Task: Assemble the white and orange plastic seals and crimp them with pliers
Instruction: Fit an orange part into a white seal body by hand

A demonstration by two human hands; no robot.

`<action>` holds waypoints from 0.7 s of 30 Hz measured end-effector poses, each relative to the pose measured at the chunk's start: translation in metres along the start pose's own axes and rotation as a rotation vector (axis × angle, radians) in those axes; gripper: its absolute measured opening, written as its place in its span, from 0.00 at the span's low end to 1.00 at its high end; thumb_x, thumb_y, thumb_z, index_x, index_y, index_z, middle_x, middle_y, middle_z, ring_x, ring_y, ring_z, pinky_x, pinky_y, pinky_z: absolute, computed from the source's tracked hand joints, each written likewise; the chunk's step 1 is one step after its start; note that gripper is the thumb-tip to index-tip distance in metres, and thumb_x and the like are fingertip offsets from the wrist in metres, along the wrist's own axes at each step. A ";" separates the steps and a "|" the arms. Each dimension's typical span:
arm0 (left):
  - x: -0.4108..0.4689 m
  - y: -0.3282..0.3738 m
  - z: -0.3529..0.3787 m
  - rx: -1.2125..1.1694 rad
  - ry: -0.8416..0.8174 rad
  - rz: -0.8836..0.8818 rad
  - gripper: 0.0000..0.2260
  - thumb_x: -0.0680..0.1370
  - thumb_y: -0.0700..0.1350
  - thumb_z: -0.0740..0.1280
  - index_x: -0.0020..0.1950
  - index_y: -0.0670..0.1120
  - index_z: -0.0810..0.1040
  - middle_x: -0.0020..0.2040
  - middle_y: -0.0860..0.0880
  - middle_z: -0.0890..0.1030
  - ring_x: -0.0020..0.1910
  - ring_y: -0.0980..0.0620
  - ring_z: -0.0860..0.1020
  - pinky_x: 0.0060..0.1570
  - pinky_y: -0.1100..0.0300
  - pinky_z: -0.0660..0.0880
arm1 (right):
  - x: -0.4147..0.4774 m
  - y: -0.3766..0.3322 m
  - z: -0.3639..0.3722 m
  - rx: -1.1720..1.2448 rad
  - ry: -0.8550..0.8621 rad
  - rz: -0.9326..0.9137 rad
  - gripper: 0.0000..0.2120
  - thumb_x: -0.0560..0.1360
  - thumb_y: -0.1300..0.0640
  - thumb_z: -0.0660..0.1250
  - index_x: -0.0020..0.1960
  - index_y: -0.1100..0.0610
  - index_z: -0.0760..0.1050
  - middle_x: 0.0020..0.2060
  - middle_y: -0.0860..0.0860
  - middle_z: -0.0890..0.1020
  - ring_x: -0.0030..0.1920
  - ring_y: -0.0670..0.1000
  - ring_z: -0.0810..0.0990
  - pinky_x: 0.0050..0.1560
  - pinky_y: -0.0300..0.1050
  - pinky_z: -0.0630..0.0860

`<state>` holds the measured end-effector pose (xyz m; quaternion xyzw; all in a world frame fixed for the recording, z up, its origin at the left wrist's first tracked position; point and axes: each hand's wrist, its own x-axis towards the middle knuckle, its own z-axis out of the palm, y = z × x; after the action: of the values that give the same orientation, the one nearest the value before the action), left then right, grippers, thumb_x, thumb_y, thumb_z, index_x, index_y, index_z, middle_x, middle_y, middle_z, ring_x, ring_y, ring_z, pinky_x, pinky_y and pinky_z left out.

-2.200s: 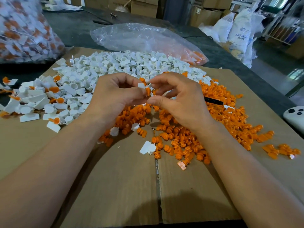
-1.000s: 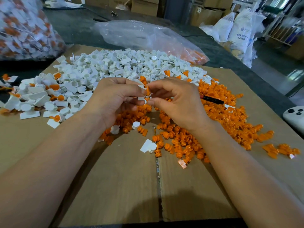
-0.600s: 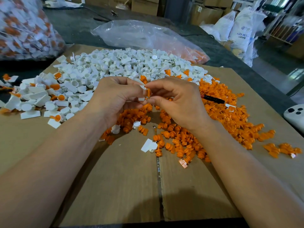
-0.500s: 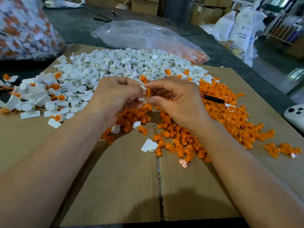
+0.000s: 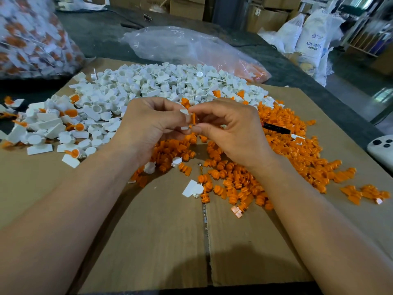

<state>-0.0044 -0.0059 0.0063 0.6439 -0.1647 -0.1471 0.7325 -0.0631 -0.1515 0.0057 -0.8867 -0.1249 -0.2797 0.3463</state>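
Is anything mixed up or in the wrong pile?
Yes, a little. A few white pieces lie among the orange pile, and some orange bits sit in the white pile. A black stick lies on the orange pieces too.

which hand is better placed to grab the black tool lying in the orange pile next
Right, probably. The right hand is next to the black tool. The left hand grips the white seal and would have to cross over. The right pinches an orange insert that must be seated first.
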 end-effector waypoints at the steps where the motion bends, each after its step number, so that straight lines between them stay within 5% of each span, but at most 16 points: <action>1: 0.000 0.000 0.000 -0.002 0.009 0.018 0.07 0.69 0.31 0.70 0.34 0.42 0.77 0.26 0.49 0.79 0.26 0.54 0.78 0.26 0.66 0.74 | 0.000 0.000 -0.002 0.005 0.008 0.019 0.15 0.68 0.64 0.72 0.55 0.61 0.79 0.43 0.48 0.80 0.42 0.45 0.80 0.47 0.39 0.77; 14: 0.001 -0.001 0.000 -0.013 0.028 0.045 0.09 0.69 0.30 0.70 0.33 0.42 0.78 0.26 0.48 0.80 0.27 0.52 0.80 0.27 0.65 0.75 | 0.007 0.007 -0.026 -0.174 0.044 0.288 0.13 0.70 0.56 0.72 0.54 0.54 0.79 0.39 0.39 0.77 0.41 0.39 0.77 0.45 0.29 0.74; 21: 0.002 -0.001 -0.001 0.007 0.047 0.052 0.09 0.68 0.30 0.70 0.33 0.42 0.78 0.26 0.48 0.80 0.27 0.52 0.80 0.28 0.65 0.76 | 0.008 0.029 -0.054 -0.523 -0.260 0.551 0.28 0.68 0.46 0.72 0.66 0.54 0.71 0.63 0.51 0.74 0.62 0.51 0.71 0.58 0.45 0.67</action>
<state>-0.0024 -0.0062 0.0057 0.6453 -0.1646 -0.1124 0.7375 -0.0667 -0.2090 0.0269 -0.9732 0.1502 -0.0844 0.1522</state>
